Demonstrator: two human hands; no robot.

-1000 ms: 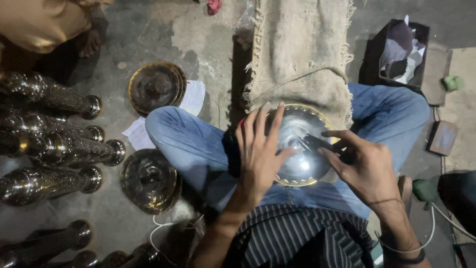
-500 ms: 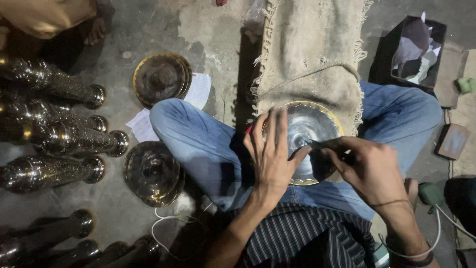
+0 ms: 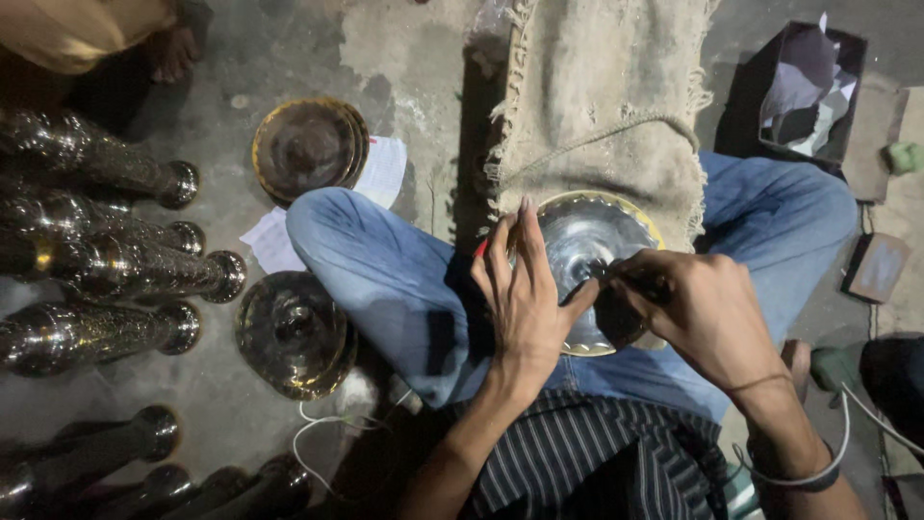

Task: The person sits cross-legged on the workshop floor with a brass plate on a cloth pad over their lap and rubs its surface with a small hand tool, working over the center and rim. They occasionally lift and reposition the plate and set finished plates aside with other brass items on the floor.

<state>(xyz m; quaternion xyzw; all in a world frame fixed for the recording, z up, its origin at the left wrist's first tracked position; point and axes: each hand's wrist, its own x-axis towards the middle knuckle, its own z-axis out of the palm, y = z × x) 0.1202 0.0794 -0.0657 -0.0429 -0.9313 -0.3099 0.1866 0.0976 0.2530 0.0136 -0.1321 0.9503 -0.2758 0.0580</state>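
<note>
A round shiny metal plate [image 3: 589, 241] with a brass-coloured rim rests on my lap, between my crossed legs in blue jeans. My left hand [image 3: 525, 294] lies flat on its left side, fingers spread and pointing away from me, steadying it. My right hand [image 3: 698, 313] is closed around a small dark tool [image 3: 616, 279] whose tip touches the middle of the plate. The lower right part of the plate is hidden under my right hand.
A burlap mat [image 3: 602, 106] lies ahead of my knees. Two brass dishes [image 3: 308, 149] [image 3: 292, 332] sit on the concrete floor at left, with paper [image 3: 380, 173] under one. Several long polished metal stems [image 3: 106, 265] lie far left. A dark box [image 3: 804, 91] stands upper right. Another person's foot [image 3: 173, 53] shows at the top left.
My view has shifted slightly. My left hand's fingers have drawn closer together on the plate. The right hand keeps the tool on the plate's centre.
</note>
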